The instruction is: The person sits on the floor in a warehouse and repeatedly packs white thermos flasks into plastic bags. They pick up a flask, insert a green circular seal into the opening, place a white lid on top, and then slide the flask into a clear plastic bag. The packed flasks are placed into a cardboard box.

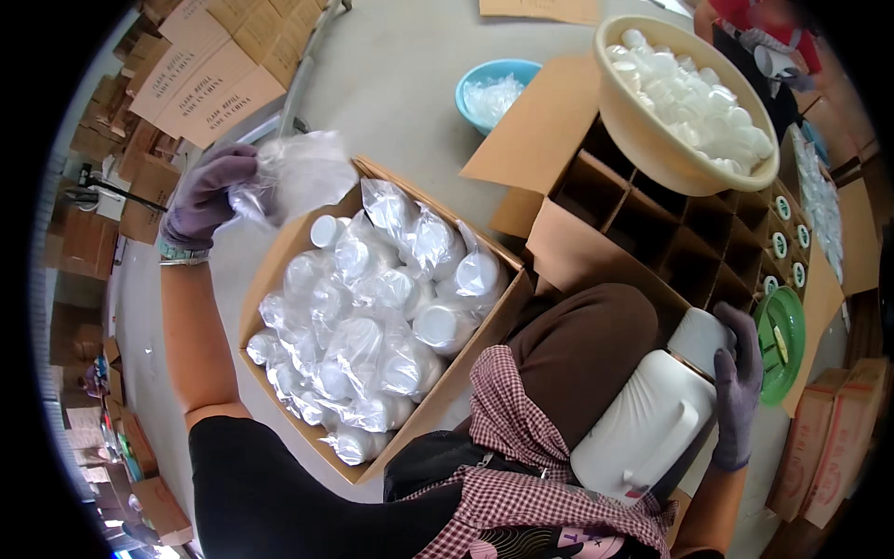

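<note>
My left hand [207, 196], in a purple-grey glove, is closed on a crumpled see-through plastic bag [303, 172], held out at the far left beside a cardboard box. A white vacuum flask [643, 419] with a side handle lies tilted across my lap. Its silver cup lid [700, 341] points away from me. My right hand [738, 382], also gloved, wraps the flask from the right at the lid; part of its grip is hidden. The open cardboard box [253, 307] to my left is heaped with white-capped bottle-shaped pieces [354, 349] in thin plastic bags.
Beyond my knee stands a divided carton [605, 200] with several capped flasks in its right cells. On it rest a cream basin [610, 88] of translucent pieces and a green dish [792, 326]. A blue basin [461, 93], stacked cartons [228, 70] and another person [810, 47] are farther off.
</note>
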Available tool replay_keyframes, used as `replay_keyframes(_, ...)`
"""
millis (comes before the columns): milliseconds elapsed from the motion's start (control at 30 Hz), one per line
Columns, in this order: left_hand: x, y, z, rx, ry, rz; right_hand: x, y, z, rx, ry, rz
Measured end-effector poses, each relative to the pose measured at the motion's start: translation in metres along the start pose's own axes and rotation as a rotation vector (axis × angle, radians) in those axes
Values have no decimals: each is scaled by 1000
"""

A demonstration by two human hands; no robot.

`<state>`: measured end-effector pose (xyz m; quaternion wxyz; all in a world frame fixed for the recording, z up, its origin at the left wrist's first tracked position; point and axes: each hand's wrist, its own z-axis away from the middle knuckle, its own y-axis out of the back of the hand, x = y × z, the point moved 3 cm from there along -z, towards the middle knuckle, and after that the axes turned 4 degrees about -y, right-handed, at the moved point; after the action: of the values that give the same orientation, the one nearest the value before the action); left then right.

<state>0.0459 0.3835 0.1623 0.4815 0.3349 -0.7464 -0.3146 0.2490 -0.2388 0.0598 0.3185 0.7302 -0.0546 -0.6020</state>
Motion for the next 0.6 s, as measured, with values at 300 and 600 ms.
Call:
replay_keyframes(300,233,-85,-195,563,-498,677,-120,-6,14,376,840,101)
replay_keyframes(600,364,-149,-319,-369,-780,1971,-74,90,-5,1004,704,742)
